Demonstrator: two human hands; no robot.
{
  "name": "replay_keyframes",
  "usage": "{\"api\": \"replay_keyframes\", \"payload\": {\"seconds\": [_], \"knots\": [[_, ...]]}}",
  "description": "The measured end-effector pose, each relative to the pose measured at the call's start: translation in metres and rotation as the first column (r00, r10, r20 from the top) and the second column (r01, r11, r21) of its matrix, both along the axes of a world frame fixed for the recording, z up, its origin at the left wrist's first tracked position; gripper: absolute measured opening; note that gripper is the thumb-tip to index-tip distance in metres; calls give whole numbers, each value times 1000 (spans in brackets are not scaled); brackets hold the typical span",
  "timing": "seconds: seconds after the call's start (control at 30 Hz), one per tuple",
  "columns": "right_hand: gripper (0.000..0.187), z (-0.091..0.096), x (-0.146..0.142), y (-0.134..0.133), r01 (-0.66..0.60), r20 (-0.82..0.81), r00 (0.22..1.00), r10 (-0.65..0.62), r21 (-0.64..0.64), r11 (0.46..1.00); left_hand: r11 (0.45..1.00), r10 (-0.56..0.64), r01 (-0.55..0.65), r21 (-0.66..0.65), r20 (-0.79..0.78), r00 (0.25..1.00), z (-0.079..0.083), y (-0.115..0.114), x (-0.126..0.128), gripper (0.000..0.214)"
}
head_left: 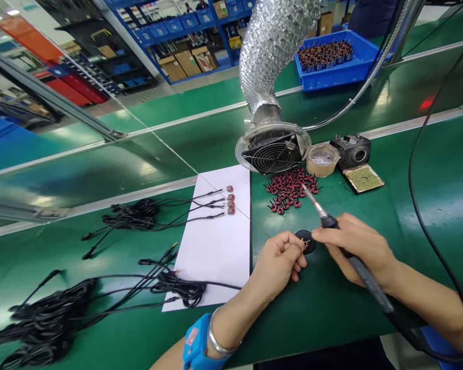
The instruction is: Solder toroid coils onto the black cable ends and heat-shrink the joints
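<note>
My right hand is closed around the handle of a soldering iron, whose metal tip points up and left toward a pile of small red-and-black wound ring coils. My left hand is pinched at the left edge of a round black disc. A small part with red, yellow and white bits shows at the fingertips over the disc. A black cable runs in under my left wrist; whether the fingers hold its end I cannot make out.
A fume extractor hose with a fan hangs over the bench. Behind the coils stand a round tub and an iron stand with a sponge tray. Bundled black cables and a white sheet lie left. A blue bin sits beyond.
</note>
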State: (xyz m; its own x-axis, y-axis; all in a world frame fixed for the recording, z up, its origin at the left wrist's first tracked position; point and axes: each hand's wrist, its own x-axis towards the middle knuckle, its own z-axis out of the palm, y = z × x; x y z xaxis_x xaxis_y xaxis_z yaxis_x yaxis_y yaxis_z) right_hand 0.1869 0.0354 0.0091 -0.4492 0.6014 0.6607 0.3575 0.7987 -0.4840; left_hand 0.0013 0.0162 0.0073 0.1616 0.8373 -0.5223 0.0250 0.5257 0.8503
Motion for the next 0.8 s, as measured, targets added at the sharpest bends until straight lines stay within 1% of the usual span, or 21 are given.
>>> {"api": "replay_keyframes", "payload": {"seconds": [0.1,0.17,0.27,0.33,0.43,0.53,0.8], "knots": [[43,10,15,-9,68,-83,994,-74,-79,995,998,64,-63,31,-47,997,-4,-3,5,20],[45,12,25,-16,71,-103,991,-87,-149,986,996,79,-76,44,-67,995,-6,-4,6,20],[37,11,33,-26,37,-113,991,-69,-267,963,996,85,-82,42,-88,992,-5,-4,7,19],[32,11,34,-28,18,-134,989,-63,-311,950,996,85,-82,37,-98,992,-5,-4,7,19],[28,11,30,-28,-25,-154,988,-26,-317,948,997,74,-72,28,-105,992,-4,-3,7,20],[29,12,26,-27,-69,-156,988,20,-314,947,998,63,-61,22,-111,992,-4,-3,7,20],[31,11,25,-27,-70,-135,991,25,-333,940,999,44,-42,22,-131,990,-3,-4,6,19]]}}
